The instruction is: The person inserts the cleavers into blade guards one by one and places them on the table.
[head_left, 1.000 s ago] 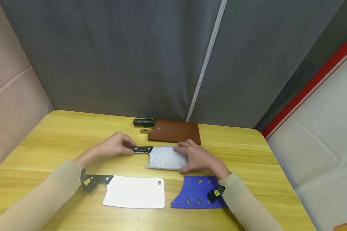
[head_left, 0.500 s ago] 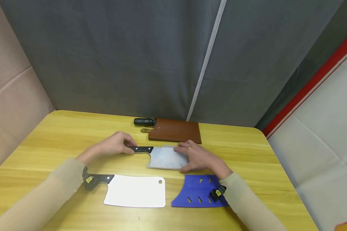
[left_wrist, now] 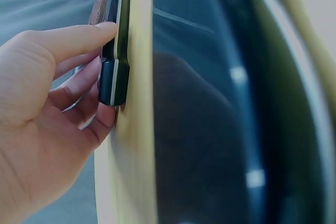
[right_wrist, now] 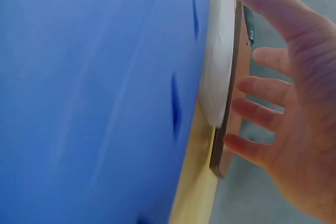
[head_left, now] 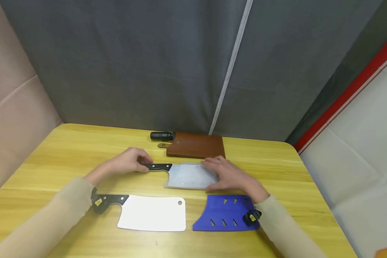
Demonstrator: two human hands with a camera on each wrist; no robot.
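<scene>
A cleaver lies across the middle of the yellow table [head_left: 51, 154], its blade inside a translucent grey sheath [head_left: 187, 176]. My left hand [head_left: 133, 161] pinches the cleaver's black handle [head_left: 158, 167]; the left wrist view shows the fingers [left_wrist: 79, 38] curled on that handle [left_wrist: 116, 51]. At the sheath's right end rests my right hand [head_left: 220, 175], fingers straight and spread. In the right wrist view that hand [right_wrist: 283, 93] hovers by the pale sheath [right_wrist: 218, 66], gripping nothing.
A bare white cleaver [head_left: 153, 214] with a black handle and a blue slotted sheath [head_left: 224, 216] lie near the front edge. A brown leather sheath [head_left: 195, 146] holding a black-handled knife lies at the back by the grey curtain. The table's right edge is close.
My right hand has slid a little to the right along the grey sheath, uncovering more of it. The left hand stays on the handle.
</scene>
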